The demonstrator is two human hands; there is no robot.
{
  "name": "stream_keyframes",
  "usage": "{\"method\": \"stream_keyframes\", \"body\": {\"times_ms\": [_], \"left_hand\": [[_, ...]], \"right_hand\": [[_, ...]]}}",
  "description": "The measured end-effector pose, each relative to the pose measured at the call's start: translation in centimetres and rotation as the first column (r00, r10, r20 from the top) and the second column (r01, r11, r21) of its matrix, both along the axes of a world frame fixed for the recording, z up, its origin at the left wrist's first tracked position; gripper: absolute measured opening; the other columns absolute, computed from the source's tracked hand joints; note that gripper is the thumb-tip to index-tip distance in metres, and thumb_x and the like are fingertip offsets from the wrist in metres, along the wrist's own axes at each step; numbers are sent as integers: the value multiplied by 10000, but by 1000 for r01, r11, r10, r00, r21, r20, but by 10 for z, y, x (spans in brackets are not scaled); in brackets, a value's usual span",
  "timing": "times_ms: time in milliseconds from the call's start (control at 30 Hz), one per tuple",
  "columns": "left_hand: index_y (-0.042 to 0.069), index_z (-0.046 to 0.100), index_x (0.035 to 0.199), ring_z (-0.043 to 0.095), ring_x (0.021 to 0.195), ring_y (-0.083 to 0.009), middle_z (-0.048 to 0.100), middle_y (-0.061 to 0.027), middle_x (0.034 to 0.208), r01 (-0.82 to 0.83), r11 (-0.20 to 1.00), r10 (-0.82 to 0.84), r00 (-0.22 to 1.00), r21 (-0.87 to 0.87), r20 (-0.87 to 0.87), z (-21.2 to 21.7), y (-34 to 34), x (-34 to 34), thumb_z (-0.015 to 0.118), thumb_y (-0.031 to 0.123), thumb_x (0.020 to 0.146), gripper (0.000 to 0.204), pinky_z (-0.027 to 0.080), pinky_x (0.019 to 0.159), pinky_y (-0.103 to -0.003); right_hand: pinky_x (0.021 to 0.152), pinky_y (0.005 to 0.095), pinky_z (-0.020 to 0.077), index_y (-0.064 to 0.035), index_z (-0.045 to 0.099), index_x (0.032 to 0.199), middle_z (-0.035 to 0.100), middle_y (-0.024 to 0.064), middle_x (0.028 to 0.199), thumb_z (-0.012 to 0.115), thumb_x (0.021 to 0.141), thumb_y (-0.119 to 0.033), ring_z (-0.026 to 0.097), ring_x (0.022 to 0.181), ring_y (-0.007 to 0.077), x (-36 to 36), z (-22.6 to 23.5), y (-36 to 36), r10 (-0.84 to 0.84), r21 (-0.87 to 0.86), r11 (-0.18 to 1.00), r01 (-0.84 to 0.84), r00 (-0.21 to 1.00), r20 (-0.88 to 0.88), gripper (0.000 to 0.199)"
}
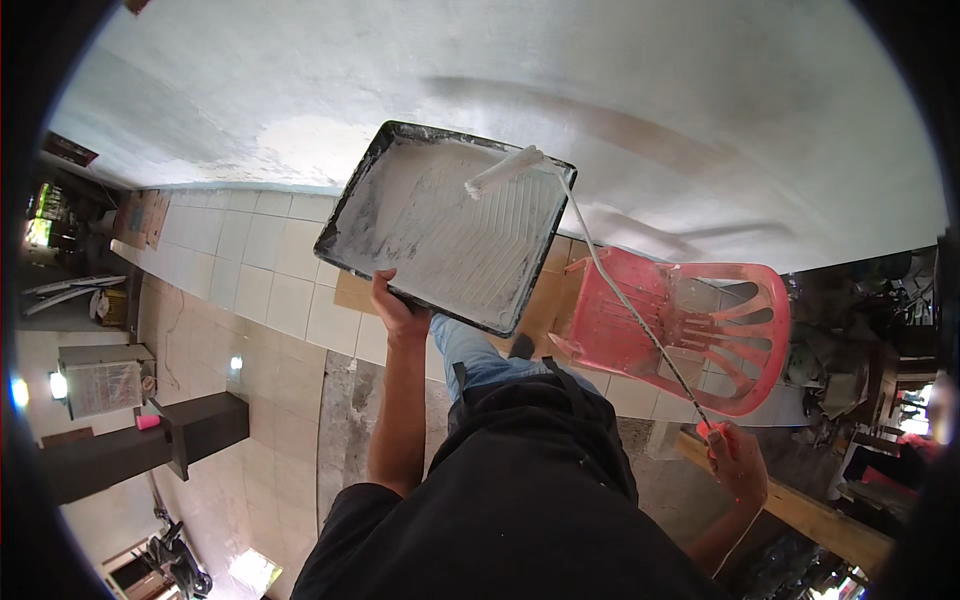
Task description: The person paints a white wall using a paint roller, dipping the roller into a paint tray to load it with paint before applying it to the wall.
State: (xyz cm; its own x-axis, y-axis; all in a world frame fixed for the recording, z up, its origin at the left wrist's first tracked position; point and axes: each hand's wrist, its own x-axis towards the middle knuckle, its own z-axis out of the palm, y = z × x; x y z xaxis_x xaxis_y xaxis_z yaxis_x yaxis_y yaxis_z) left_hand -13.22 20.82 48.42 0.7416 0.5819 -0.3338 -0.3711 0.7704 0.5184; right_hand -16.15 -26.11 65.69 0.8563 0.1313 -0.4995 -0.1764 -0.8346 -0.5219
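My left hand (pixel 402 308) grips the near edge of a black paint tray (pixel 345 225), thumb over the rim and the other fingers hidden beneath. Whitish paint coats the tray's floor and its ribbed slope. Out to the right, my right hand (pixel 738 462) is closed round the red handle of a paint roller (pixel 630 300). Its long, paint-spattered rod runs up and left to the tray. The white roller sleeve (pixel 503 172) lies over the ribbed part near the tray's far right corner; whether it touches the ribs I cannot tell.
A pink plastic chair (pixel 690 325), spotted with paint, stands right of the tray. The pale wall (pixel 620 90) rises just beyond, patchy in places. Light floor tiles (pixel 270 260) run along its foot, with cardboard under the tray. A wooden beam (pixel 800 510) and clutter lie at right.
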Motion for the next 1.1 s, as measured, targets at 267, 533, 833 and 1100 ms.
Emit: {"method": "stream_keyframes", "body": {"times_ms": [267,533,833,1100], "left_hand": [[0,503,1122,572,991,-269,583,-112,1067,-35,997,29,996,-72,-80,-24,14,2,456,216,768,417,460,856,-385],[1,510,1115,569,1006,-270,586,-109,1073,-7,979,1,999,-205,-32,-53,19,2,455,193,764,404,449,892,-381],[7,540,998,581,941,-268,599,-112,986,-36,965,18,997,-261,-72,-53,16,5,469,176,746,312,461,855,-375],[40,534,913,587,867,-254,597,-88,909,8,951,-35,996,-308,-84,-53,10,0,490,193,752,227,470,794,-362]], "right_hand": [[525,333,409,-9,601,830,524,101,536,506,907,-419,540,497,199,11,48,21,11,-164,986,-10,1000,8,428],[532,335,409,-12,625,861,543,120,540,496,919,-399,534,486,208,19,92,51,24,-330,944,-20,1000,7,413],[546,352,419,-22,641,919,560,142,573,512,914,-384,559,520,229,23,114,77,116,-463,881,-102,993,1,384],[581,415,424,-29,618,937,567,209,663,523,908,-362,577,613,366,30,102,110,165,-420,894,-158,986,-21,348]]}}
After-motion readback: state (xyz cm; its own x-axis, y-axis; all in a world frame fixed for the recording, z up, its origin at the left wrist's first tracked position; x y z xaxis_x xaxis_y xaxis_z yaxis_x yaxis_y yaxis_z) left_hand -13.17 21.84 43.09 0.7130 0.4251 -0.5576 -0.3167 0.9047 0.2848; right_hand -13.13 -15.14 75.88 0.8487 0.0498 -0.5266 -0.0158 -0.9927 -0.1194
